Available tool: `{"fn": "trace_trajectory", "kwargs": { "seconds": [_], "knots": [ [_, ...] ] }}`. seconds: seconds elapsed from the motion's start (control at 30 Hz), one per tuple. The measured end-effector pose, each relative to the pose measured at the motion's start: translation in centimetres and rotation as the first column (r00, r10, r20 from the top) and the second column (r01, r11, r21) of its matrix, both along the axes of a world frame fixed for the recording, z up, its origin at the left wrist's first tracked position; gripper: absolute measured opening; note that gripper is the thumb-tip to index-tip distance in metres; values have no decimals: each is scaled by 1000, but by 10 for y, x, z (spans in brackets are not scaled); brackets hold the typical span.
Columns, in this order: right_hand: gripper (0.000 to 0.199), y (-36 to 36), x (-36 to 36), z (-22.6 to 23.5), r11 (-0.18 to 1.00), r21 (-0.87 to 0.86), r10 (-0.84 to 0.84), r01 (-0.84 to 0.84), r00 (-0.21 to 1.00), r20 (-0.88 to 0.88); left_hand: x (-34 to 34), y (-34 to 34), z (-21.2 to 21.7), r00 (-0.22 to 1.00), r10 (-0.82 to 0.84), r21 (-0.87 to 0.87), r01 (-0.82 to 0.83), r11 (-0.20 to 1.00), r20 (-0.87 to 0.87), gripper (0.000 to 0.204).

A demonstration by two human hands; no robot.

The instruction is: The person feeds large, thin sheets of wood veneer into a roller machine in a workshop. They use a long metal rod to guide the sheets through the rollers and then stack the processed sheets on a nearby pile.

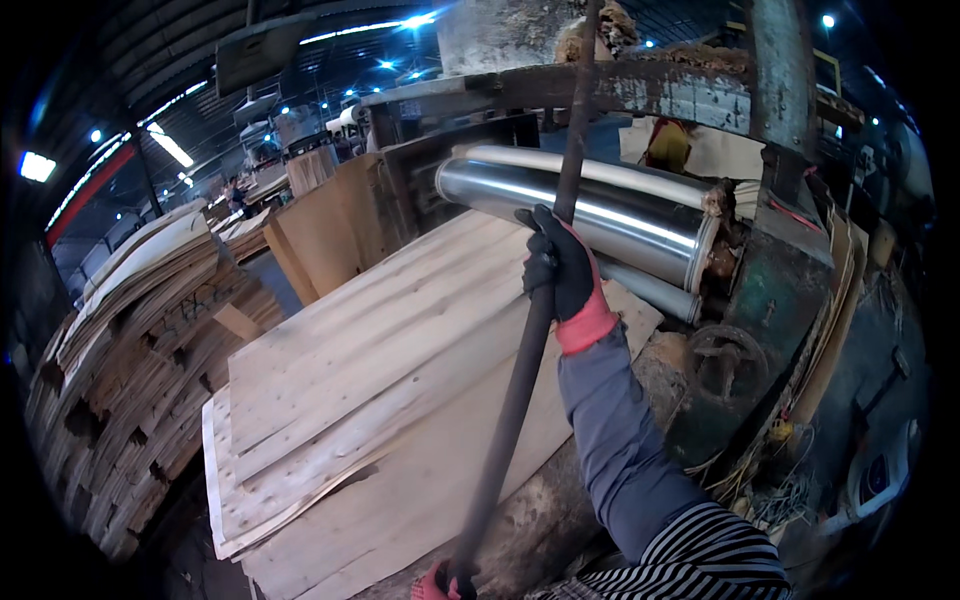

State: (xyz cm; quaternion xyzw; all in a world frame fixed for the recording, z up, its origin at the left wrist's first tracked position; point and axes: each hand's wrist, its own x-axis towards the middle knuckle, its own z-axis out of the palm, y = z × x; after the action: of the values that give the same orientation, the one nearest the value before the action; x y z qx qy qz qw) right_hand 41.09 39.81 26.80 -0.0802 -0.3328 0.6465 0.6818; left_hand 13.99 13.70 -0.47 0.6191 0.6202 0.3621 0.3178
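Observation:
A long dark pole [515, 405] runs steeply from the lower middle up past the top edge. Wrapped round its middle is my right hand [560, 262], in a black glove with a pink cuff, with the arm in a grey sleeve. My left hand [440, 582], gloved in pink and black, is closed on the pole's lower end and partly cut off by the bottom edge. Under and behind the pole lie stacked wood veneer sheets [350, 390], their far ends at a shiny metal roller [580, 205]. Part of the roller is hidden behind the pole and my right hand.
A tall, uneven pile of veneer [150, 370] stands at the left. On the right, the machine's green frame [770, 290] carries a handwheel [727, 365]. A rusty beam [600, 88] crosses above the roller. Tangled strings [775, 490] lie at the lower right.

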Motion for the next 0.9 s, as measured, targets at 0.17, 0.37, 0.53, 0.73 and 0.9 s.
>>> {"fn": "trace_trajectory", "kwargs": {
  "seconds": [0.17, 0.37, 0.53, 0.73, 0.9],
  "knots": [
    [23, 6, 16, 7, 999, 31, -14, 11, 995, 96, -13, 14, -38, 986, -87, -119, 105, 987, 144, 23],
    [17, 19, 31, 9, 998, 2, -69, 69, 996, 65, 27, 9, 72, 874, -172, -107, 245, 964, 454, 55],
    [15, 9, 39, 11, 993, -50, -98, 104, 990, 98, 40, 4, 78, 817, -279, -70, 361, 930, 504, 66],
    [13, 11, 38, 7, 992, -42, -111, 116, 987, 114, 39, 4, 83, 796, -303, -139, 431, 891, 524, 46],
    [14, 9, 35, 8, 983, -54, -165, 175, 975, 147, 35, 9, 69, 749, -362, -54, 467, 883, 555, 41]
  ]
}}
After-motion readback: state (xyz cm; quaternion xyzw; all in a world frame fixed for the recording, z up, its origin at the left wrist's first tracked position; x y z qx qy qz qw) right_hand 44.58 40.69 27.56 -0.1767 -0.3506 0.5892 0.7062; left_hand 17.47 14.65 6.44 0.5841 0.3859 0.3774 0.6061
